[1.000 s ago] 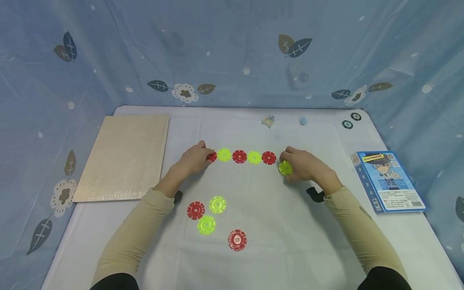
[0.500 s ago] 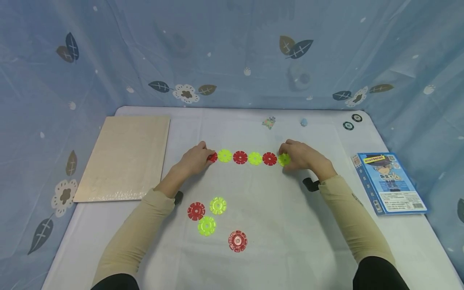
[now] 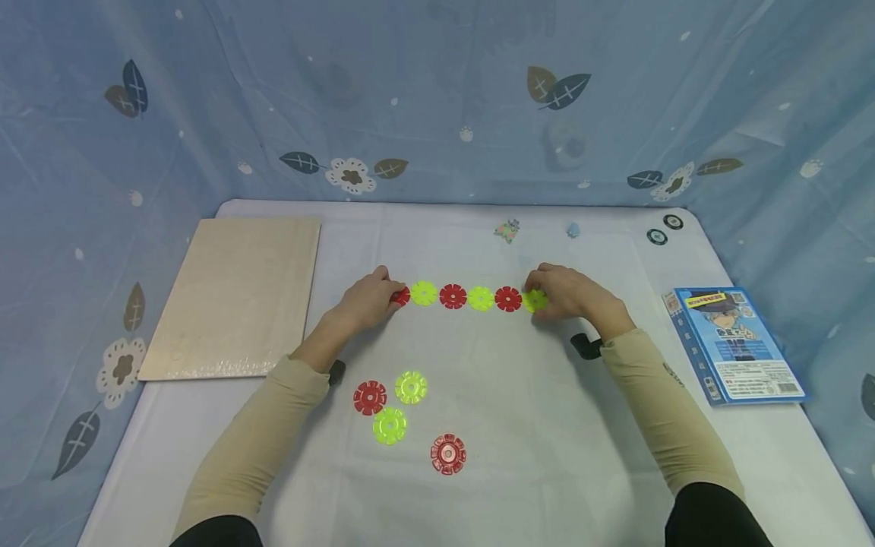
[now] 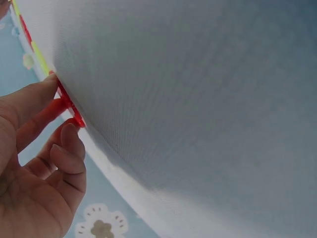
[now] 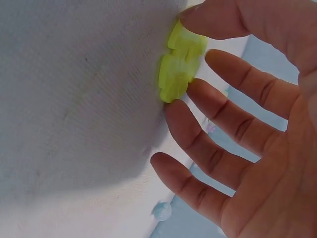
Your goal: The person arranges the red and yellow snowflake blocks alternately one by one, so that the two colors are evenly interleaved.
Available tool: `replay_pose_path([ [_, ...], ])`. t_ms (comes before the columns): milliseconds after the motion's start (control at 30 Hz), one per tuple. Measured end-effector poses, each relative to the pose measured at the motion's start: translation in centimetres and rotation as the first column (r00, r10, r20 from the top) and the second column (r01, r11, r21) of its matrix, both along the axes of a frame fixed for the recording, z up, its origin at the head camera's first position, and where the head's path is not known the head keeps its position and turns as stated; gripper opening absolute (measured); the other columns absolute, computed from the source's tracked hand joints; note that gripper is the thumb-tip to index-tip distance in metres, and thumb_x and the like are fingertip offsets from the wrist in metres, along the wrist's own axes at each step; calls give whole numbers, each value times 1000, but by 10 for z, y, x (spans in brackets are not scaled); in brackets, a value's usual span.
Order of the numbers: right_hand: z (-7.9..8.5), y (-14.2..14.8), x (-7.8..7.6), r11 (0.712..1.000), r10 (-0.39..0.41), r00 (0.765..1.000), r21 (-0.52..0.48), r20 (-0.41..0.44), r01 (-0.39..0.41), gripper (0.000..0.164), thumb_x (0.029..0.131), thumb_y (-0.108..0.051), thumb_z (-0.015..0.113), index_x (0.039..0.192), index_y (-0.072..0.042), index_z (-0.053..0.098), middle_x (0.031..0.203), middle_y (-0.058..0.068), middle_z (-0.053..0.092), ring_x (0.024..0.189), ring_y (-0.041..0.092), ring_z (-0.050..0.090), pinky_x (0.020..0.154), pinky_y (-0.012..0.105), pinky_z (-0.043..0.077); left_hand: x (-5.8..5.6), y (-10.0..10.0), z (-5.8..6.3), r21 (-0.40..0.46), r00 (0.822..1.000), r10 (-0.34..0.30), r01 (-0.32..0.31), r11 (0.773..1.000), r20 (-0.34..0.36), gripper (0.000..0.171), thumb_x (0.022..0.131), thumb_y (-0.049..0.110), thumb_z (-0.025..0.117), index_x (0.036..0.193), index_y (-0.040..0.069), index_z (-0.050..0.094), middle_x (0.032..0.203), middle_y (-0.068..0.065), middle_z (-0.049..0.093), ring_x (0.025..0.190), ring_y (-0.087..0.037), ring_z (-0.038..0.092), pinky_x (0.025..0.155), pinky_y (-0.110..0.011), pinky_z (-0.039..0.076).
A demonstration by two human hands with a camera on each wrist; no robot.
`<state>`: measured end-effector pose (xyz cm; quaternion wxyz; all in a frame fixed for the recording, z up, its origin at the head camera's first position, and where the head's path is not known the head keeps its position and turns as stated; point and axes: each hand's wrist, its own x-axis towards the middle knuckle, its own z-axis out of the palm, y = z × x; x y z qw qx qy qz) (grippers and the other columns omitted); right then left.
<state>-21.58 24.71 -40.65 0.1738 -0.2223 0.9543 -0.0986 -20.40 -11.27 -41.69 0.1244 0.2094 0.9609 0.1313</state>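
A row of flower-shaped plastic discs, alternating red and yellow-green, runs across the white table. At its left end my left hand (image 3: 369, 300) pinches a red disc (image 4: 74, 111) between thumb and fingertips. My right hand (image 3: 567, 295) holds a yellow-green disc (image 5: 179, 67) by its edges at the row's right end, close beside a red disc (image 3: 508, 298). Thumb and fingers sit at opposite sides of it in the right wrist view. Between the hands lie a yellow-green disc (image 3: 424, 293), a red disc (image 3: 453, 296) and another yellow-green disc (image 3: 481, 298), all flat.
Nearer the body lie a loose red disc (image 3: 370, 398), two yellow-green discs (image 3: 390, 426) and a larger red disc (image 3: 448, 454). A beige board (image 3: 232, 296) lies on the left, a blue box (image 3: 738, 342) on the right. Two dark rings (image 3: 657, 237) are at the back right.
My right hand has moved slightly away from the body, bringing its yellow-green disc level with the row's right end; over the last half second it is still. My left hand stays put.
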Motion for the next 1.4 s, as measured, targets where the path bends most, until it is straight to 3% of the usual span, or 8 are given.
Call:
replay_pose_path([
  [300, 4, -4, 9, 999, 13, 998, 42, -67, -10, 40, 75, -26, 76, 112, -15, 67, 118, 8, 59, 107, 28, 53, 92, 47, 47, -1, 1, -1, -12, 1000, 8, -8, 1000, 0, 42, 91, 18, 66, 131, 6, 60, 113, -15, 56, 91, -22, 57, 80, -34, 51],
  [467, 5, -16, 23, 994, 104, 979, 51, -175, -97, 33, 75, -26, 76, 105, -14, 68, 116, 8, 61, 111, 29, 51, 94, 48, 46, -1, 1, -1, -9, 1000, 6, -7, 1000, -5, 41, 91, 17, 65, 131, 6, 60, 112, -16, 57, 91, -23, 57, 80, -34, 51],
  [633, 1, -32, 42, 969, 247, 922, 46, -298, -244, 33, 73, -29, 78, 100, -14, 67, 111, 6, 63, 108, 27, 54, 92, 45, 47, -1, 1, -1, -10, 1000, 6, -6, 1000, -7, 41, 92, 17, 65, 131, 6, 60, 112, -16, 57, 91, -23, 57, 80, -35, 51],
  [767, -1, -48, 57, 945, 320, 889, 39, -329, -326, 37, 74, -38, 78, 102, -16, 68, 109, 3, 63, 107, 25, 55, 94, 44, 47, -1, 1, -1, -13, 1000, 14, -14, 1000, -3, 41, 92, 17, 65, 131, 7, 60, 112, -15, 56, 91, -23, 57, 80, -34, 51],
  [933, 0, -70, 80, 908, 410, 861, 51, -301, -415, 46, 75, -53, 74, 106, -20, 68, 109, 0, 64, 106, 22, 56, 96, 41, 47, 0, 0, -1, -15, 1000, 5, -5, 1000, -8, 42, 92, 17, 65, 131, 5, 60, 112, -16, 56, 90, -23, 56, 80, -34, 51],
  [1233, 1, -105, 121, 802, 594, 780, 76, -195, -592, 51, 77, -60, 69, 115, -26, 64, 114, -6, 62, 108, 15, 55, 96, 36, 45, 1, 0, -1, -10, 1000, 7, -7, 1000, -3, 41, 92, 17, 65, 131, 6, 60, 112, -16, 56, 90, -23, 56, 80, -35, 50],
  [1400, 1, -118, 139, 739, 672, 716, 112, -191, -664, 50, 78, -59, 66, 118, -29, 62, 116, -8, 61, 106, 13, 55, 94, 33, 45, 1, 0, -1, -6, 1000, 9, -9, 1000, 1, 41, 92, 17, 64, 132, 6, 60, 112, -15, 56, 90, -23, 56, 80, -34, 50],
])
